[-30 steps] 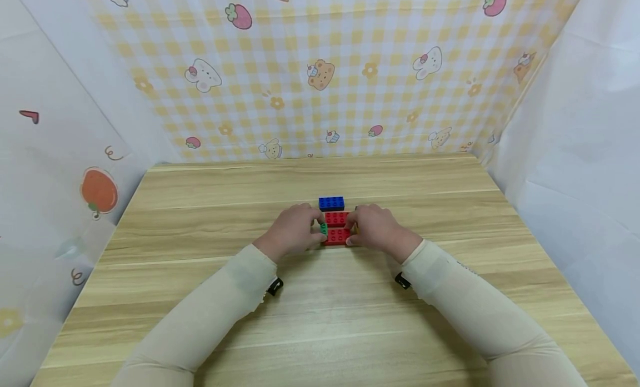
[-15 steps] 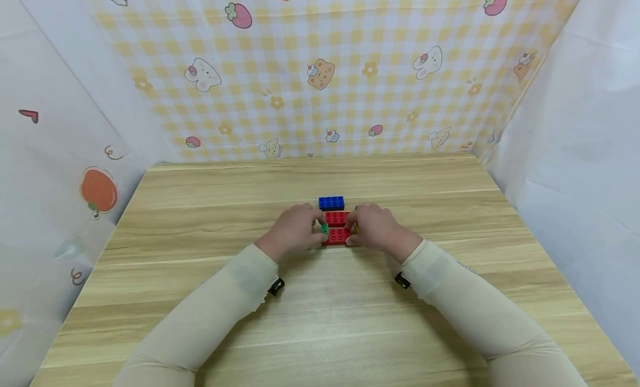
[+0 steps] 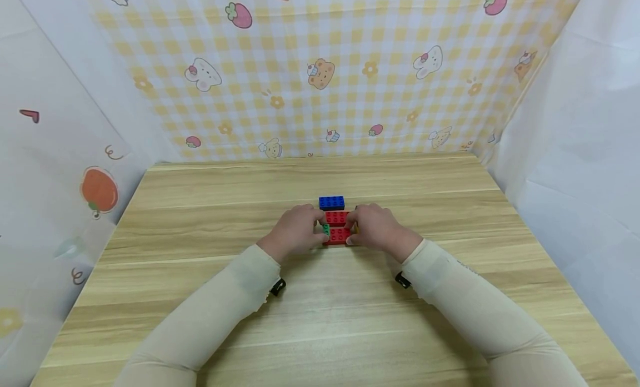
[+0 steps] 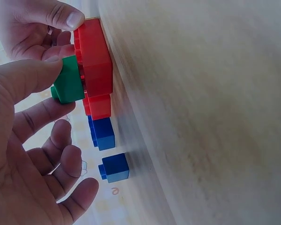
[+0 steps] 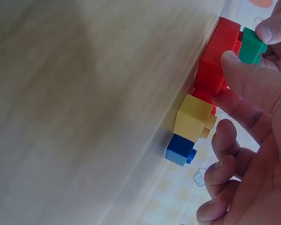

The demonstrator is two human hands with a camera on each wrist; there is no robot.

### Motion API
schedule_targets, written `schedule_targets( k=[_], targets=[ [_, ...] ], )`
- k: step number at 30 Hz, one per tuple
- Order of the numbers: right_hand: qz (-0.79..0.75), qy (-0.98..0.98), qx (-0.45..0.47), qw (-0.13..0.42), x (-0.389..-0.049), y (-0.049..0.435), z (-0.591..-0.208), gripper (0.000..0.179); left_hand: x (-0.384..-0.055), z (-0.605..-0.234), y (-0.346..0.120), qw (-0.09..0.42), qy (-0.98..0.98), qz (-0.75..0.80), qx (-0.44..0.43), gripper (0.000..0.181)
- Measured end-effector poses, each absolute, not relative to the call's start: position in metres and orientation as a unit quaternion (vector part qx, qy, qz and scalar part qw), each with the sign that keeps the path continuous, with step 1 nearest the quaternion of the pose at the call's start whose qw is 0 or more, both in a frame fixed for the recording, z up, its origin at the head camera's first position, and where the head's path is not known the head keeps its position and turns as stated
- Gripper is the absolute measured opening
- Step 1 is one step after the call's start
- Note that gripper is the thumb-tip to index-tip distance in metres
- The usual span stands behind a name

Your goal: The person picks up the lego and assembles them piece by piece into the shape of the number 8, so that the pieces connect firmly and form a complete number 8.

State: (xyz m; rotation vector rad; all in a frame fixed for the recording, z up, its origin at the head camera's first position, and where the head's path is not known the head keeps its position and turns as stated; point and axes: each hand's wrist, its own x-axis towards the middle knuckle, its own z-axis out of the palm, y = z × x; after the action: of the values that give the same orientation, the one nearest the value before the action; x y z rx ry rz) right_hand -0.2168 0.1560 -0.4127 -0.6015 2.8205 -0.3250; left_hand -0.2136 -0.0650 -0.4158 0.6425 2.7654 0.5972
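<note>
Left wrist view: our left fingers [image 4: 37, 75] are pinching the green brick [image 4: 71, 79] over the left end of the near red brick [image 4: 96, 58], long axis running left to right; our right fingers [image 5: 253, 77] are gripping its right end.

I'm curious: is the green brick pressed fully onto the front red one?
Not fully: red studs show between green brick and front red brick.

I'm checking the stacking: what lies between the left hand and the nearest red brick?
The green brick, pinched in the left hand; the left wrist view shows it.
</note>
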Motion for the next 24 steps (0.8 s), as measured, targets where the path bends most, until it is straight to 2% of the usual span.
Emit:
schedule_targets(
  k=[24],
  targets=[
    [-0.135, 0.958, -0.224, 0.117, -0.2180, 0.1572, -0.4136, 0.022, -0.2133, -0.4142, -0.0619, 0.117, 0.950, 0.182, 0.226, 0.019]
  ],
)
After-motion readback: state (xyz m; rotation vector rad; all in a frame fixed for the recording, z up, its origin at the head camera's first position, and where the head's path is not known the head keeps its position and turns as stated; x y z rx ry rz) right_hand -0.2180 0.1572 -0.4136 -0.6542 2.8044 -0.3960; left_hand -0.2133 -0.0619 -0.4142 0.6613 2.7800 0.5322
